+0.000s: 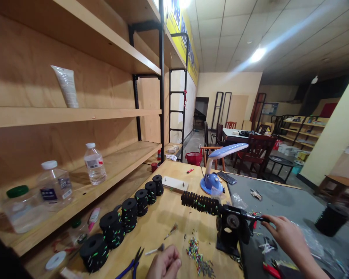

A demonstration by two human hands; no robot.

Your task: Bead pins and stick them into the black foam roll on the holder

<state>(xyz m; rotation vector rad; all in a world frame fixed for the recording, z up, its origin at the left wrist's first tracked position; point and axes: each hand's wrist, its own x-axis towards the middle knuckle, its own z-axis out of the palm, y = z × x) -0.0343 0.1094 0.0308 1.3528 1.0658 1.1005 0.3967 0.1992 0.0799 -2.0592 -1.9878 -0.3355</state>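
Noting the desk [174,217] as bare wood, with a dark mat [282,199] over its right part; blue lamp [209,183] near the far edge; black clamp-like device [232,226] beside the mat's left edge, base down on the desk; ribbed black roll [199,203] projecting leftward from the device, raised above the wood, coloured specks among its ridges; row of speckled black cylinders [94,254] upright along the desk's left edge.

Right hand [287,230] extended over the mat, fingers closed at the end of the device's black handle [257,217]; left hand [165,263] low over the near edge, fingers curled in, thumb close to fingertips; cannot tell whether anything is pinched there.

Blue-handled pliers [130,266] left of the left hand, near edge; small brush [171,231] beyond it; tiny coloured pieces [194,250] strewn between left hand and device.
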